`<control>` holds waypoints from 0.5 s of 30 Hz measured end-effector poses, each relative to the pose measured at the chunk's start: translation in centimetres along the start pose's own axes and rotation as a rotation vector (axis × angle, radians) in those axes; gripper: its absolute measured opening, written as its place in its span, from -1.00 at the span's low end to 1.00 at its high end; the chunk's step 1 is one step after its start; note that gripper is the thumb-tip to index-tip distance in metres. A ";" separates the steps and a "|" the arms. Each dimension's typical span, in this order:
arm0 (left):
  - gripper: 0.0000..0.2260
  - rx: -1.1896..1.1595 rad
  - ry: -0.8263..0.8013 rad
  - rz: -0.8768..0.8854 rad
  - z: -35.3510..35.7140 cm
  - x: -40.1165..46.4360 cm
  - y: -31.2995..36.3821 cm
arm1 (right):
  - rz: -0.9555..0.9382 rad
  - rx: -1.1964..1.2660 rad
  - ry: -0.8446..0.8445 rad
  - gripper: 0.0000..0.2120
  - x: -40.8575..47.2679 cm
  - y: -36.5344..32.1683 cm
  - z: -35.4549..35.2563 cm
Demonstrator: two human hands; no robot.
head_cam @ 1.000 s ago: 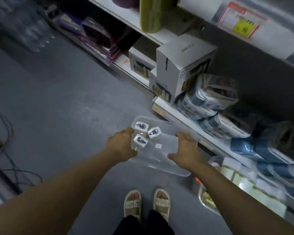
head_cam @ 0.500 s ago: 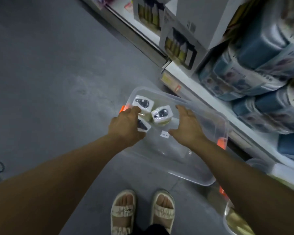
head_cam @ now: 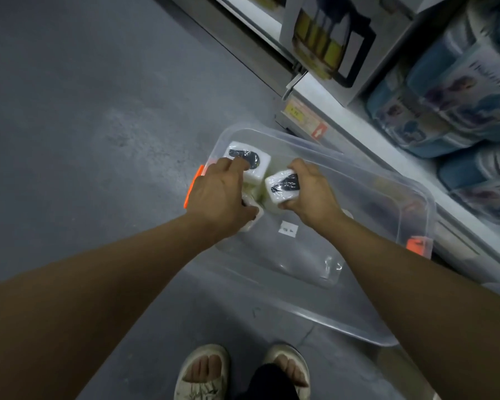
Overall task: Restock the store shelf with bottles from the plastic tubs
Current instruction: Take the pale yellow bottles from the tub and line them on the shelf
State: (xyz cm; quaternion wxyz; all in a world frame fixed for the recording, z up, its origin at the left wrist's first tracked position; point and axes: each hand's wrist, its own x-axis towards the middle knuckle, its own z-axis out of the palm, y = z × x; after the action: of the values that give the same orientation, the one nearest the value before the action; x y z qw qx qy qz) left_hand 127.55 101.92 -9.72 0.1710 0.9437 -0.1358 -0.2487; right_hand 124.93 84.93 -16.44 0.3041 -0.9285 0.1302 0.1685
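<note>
Clear plastic tub (head_cam: 358,321) holds three wrapped bottles; my right hand (head_cam: 309,192) clamps one bottle (head_cam: 282,187), my left hand (head_cam: 220,197) curls over the other two (head_cam: 247,161). None shelved yet; the tub is nearly empty.

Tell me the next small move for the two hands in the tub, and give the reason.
Probably lift both hands straight up out of the clear tub. The right hand already has its grip round one white bottle; the left hand covers a nearer bottle with fingers touching the far bottle. Then the shelf stands beside.
</note>
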 end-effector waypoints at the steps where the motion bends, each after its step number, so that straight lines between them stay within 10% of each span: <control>1: -0.35 0.001 0.008 0.005 0.1 0.0 0.0 | -0.001 0.024 0.007 -0.43 -0.1 0.2 -0.2; 15: -0.28 -0.064 -0.063 0.074 -1.8 -2.5 4.2 | 0.284 0.747 -0.045 -0.62 -6.4 2.5 -11.8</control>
State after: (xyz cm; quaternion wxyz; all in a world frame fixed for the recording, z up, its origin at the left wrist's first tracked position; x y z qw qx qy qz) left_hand 125.69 99.45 -5.54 0.2060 0.9237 -0.1681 -0.2758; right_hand 121.03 76.72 -6.33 0.5974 -0.7227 0.3030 0.1705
